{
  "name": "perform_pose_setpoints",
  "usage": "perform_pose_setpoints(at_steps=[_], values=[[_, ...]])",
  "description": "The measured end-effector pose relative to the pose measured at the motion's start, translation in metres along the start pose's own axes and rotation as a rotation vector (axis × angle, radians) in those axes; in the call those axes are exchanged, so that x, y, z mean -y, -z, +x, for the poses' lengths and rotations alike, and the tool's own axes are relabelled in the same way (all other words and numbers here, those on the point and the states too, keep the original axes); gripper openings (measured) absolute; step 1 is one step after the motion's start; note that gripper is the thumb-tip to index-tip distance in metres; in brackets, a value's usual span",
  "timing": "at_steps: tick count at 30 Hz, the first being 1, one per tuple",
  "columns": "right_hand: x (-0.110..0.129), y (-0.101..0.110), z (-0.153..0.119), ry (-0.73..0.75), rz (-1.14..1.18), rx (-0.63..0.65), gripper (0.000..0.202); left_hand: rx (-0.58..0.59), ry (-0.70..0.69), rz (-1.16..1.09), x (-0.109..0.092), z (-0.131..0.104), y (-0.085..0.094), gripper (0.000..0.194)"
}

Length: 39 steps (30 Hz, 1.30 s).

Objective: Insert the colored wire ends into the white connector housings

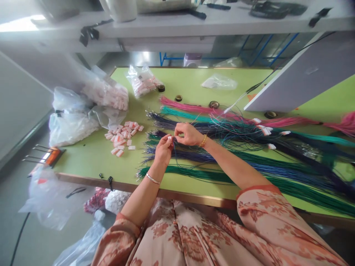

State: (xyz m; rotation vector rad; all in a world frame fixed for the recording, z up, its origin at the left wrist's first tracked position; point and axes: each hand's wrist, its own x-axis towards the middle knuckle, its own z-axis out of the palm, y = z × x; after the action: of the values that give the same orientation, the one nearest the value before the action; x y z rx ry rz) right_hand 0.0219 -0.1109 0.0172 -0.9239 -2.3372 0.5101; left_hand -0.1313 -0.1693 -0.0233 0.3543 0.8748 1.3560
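Observation:
My left hand (pixel 164 149) pinches a small white plastic connector (pixel 169 137) between thumb and fingertips. Close against it, my right hand (pixel 188 134) is closed in a pinch on a thin wire at the connector's end; the exact contact is too small to make out. A dark wire (pixel 175 155) hangs from the fingers. Beneath and beside both hands lie long bundles of wires: pink (pixel 188 106), teal (pixel 180 113), dark grey (pixel 163 121), blue (pixel 191 156) and green (pixel 199 174), with metal tips at their left ends. Left of my hands is a loose pile of white-and-orange connectors (pixel 122 135).
Plastic bags of connectors (pixel 105 92) stand at the left, another bag (pixel 142 81) at the back. Black tape rolls (pixel 179 98) lie behind the wires. Wired connectors (pixel 264 129) rest at right. A grey divider (pixel 305 74) and overhead shelf (pixel 177 27) bound the green table (pixel 91 159).

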Motion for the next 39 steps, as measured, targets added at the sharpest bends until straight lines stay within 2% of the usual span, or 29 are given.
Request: perform_pose_setpoints(at_steps=[4, 13, 20, 27, 31, 36, 39], values=[[0.0, -0.001, -0.001, 0.002, -0.045, 0.012, 0.004, -0.002, -0.013, 0.02, 0.0, -0.001, -0.001, 0.024], [0.0, -0.014, -0.005, 0.04, -0.146, 0.004, 0.011, -0.086, -0.072, 0.129, 0.009, -0.001, -0.003, 0.026], [-0.006, -0.017, -0.013, 0.034, -0.215, -0.024, 0.013, -0.107, -0.071, 0.101, 0.007, 0.002, -0.004, 0.03], [0.003, -0.027, -0.009, 0.027, -0.309, -0.036, 0.015, -0.115, -0.089, 0.097, 0.01, 0.001, -0.005, 0.027], [0.004, -0.022, -0.014, 0.014, -0.32, -0.039, 0.016, -0.115, -0.1, 0.093, 0.009, -0.002, -0.006, 0.025], [0.009, -0.013, -0.022, -0.058, -0.177, -0.064, 0.015, -0.096, -0.131, 0.104, 0.008, -0.005, -0.009, 0.026], [0.014, -0.008, -0.025, -0.085, -0.144, -0.04, 0.03, -0.036, -0.139, 0.108, 0.008, -0.006, -0.011, 0.027]])
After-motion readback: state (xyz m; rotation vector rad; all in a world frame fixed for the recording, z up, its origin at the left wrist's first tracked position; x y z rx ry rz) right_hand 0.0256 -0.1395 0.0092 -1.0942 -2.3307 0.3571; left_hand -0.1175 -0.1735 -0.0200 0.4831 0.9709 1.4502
